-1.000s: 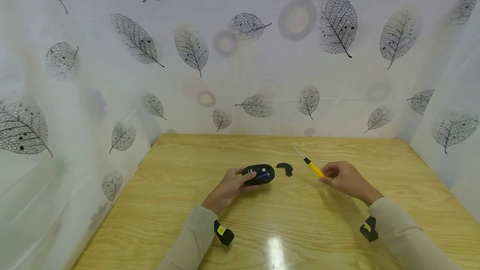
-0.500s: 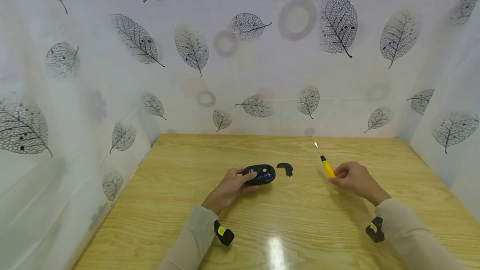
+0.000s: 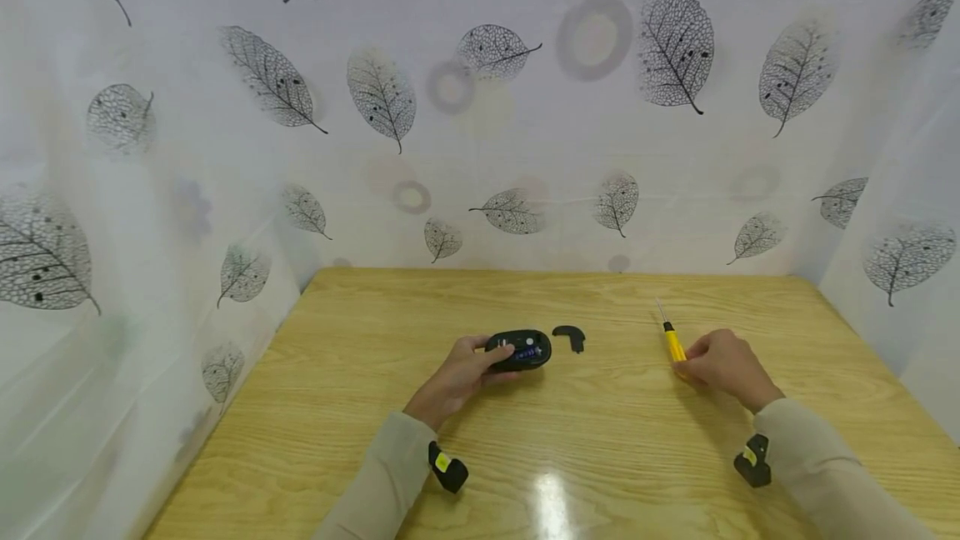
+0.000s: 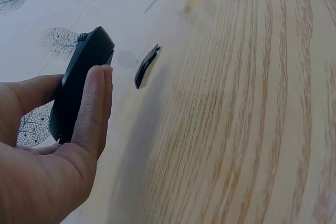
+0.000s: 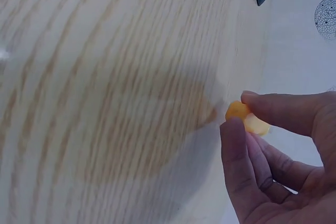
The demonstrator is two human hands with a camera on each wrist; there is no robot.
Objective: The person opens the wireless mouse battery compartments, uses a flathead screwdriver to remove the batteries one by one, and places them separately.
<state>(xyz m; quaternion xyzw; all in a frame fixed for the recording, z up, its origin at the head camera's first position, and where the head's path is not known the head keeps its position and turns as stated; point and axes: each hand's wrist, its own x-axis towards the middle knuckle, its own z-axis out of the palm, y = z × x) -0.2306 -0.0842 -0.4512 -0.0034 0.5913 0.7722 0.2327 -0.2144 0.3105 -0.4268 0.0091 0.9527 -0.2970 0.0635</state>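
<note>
In the head view a black computer mouse (image 3: 517,349) lies underside up in my left hand (image 3: 461,373), its battery bay uncovered with a dark blue battery (image 3: 528,352) inside. The thumb presses on the mouse's underside and the fingers support it from below, just above the table. A black, curved battery cover (image 3: 571,337) rests on the wood to the right of the mouse. Farther right, my right hand (image 3: 726,367) pinches the yellow handle of a screwdriver (image 3: 675,347) between thumb and fingers. Its metal tip points away from me. The right wrist view shows only the handle's end (image 5: 239,110).
The wooden table (image 3: 570,440) stretches around both hands and ends at a pale curtain (image 3: 510,132) printed with leaves. Black wrist cameras are strapped at both cuffs, one at the left sleeve (image 3: 448,467) and one at the right sleeve (image 3: 753,461).
My right hand has moved to the right with the screwdriver and sits slightly lower, and the screwdriver has turned to point more straight ahead. The left hand, mouse and cover have stayed put.
</note>
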